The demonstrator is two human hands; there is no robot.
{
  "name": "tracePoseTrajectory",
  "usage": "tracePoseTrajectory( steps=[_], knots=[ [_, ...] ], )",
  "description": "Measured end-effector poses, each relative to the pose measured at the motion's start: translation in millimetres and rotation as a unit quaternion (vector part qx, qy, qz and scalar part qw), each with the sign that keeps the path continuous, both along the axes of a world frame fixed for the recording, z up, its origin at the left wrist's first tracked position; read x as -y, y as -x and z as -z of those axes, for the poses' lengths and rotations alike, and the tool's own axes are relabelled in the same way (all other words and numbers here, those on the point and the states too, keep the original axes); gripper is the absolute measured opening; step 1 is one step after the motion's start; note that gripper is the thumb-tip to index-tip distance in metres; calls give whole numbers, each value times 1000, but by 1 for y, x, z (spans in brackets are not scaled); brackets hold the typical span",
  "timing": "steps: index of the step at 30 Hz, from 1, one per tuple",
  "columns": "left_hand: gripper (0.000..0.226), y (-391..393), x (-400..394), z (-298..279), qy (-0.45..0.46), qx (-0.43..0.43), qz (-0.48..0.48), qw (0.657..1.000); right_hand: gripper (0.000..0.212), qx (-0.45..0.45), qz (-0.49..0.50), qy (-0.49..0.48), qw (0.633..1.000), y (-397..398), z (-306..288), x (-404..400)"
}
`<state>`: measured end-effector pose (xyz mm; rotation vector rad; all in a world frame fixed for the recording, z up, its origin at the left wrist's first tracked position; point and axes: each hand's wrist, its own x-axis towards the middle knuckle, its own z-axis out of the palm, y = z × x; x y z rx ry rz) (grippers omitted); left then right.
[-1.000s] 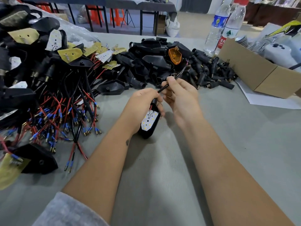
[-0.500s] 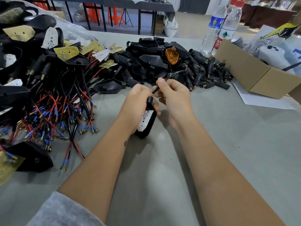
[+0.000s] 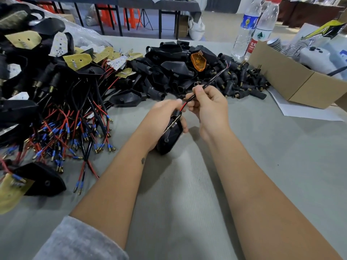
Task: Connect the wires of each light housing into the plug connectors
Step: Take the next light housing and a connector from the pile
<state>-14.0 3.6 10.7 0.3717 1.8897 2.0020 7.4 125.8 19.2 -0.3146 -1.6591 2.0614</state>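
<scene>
You are working at a tabletop [image 3: 281, 166] covered in grey ribbed cloth; beyond its far edge stand dark-topped tables and orange stools [image 3: 131, 15] on a pale floor. Along the left edge lies a heap of wired housings [image 3: 47, 94], red and black leads with blue-sleeved tips spilling toward you. Near the far edge, at the middle, sits a pile of black shells [image 3: 169, 72] with one orange lens [image 3: 198, 61] on top, and loose plug connectors [image 3: 244, 85] just to its right. Your left hand [image 3: 161, 121] grips a black light housing [image 3: 170, 136] above the tabletop's middle. Your right hand [image 3: 208, 107] pinches its wires [image 3: 210, 82], which run up and away over the connectors. Toward the far right corner stand two water bottles [image 3: 249, 29] and an open cardboard box [image 3: 293, 77].
</scene>
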Motion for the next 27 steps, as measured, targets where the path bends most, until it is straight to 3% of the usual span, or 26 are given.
tracePoseTrajectory(
  steps=[4,12,20,24,27],
  knots=[
    [13,-3,-1,3,20,-38,-1,999,19,-4,20,23,1000,-1,-3,3],
    [15,0,-3,12,37,-107,-32,993,24,14,-16,-21,1000,-2,0,13],
    [14,-3,-2,6,14,-32,-43,998,25,31,-4,-85,996,-1,4,11],
    [30,4,-4,-10,28,68,-1,997,32,46,-12,-161,986,1,9,12],
    [42,2,2,-10,0,48,-5,999,28,42,-53,-161,985,0,4,13]
  ],
)
